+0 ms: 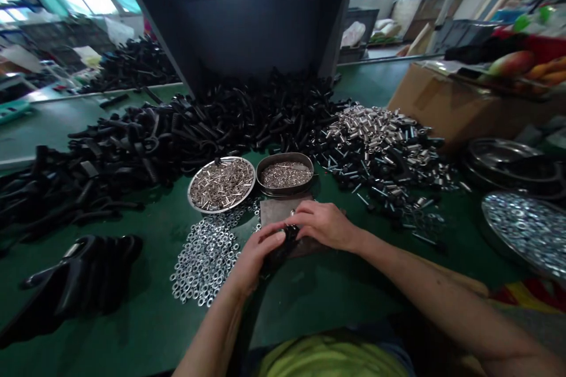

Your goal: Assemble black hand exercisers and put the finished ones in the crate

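Close together over a flat grey metal plate (pixel 276 211), my two hands meet at one black plastic handle (pixel 289 233). My left hand (pixel 259 250) is closed on its near left side, thumb and fingers round it. Bent over from the right, my right hand (pixel 326 225) grips the same handle with its fingertips, which partly hide it. A small shiny metal bit shows by the right fingertips; its kind is unclear. Just beyond are a round dish of metal pins (pixel 221 184) and an oval tin of small metal pieces (pixel 286 175). Loose nuts (pixel 204 262) lie left of my left hand.
A heap of black handles (pixel 177 129) spreads before a tipped grey crate (pixel 243 29). Metal sleeves (pixel 375 129) and black-headed bolts (pixel 375 185) are piled right. Several handles (pixel 84 277) lie stacked at left. A cardboard box (pixel 433 100) and a tray of nuts (pixel 526 227) stand right.
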{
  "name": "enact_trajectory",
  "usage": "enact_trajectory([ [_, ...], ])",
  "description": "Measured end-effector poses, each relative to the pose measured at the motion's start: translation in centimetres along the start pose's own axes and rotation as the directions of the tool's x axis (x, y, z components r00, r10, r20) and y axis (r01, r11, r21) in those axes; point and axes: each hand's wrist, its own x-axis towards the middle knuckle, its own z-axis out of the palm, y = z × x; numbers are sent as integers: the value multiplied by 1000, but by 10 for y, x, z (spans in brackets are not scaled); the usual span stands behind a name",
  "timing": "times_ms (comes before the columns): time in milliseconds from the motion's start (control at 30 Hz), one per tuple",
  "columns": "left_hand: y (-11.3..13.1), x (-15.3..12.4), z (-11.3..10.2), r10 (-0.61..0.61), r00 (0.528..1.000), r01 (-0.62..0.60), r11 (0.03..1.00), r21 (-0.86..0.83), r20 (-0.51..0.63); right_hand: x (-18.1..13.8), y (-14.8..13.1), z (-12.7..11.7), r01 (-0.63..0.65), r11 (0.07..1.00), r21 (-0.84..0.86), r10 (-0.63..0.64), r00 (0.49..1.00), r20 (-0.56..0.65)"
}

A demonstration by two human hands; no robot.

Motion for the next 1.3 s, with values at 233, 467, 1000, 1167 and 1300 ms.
enact_trajectory([
  [233,-7,17,-6,358,906,-375,439,816,225,-3,27,9,391,811,-435,-351,920,172],
  [467,-25,7,-5,437,828,-411,46,910,352,-29,13,-8,129,888,-442,-58,984,170],
  [1000,-18,4,12,422,904,-168,222,961,60,-102,-21,-29,-686,728,2,682,723,-108],
  [1167,-19,4,12,430,901,-165,217,962,58,-62,-39,-24,-471,881,39,473,877,-83],
  [1300,-22,6,11,446,893,-173,210,962,63,-56,-43,-27,-438,899,-15,438,899,0],
])
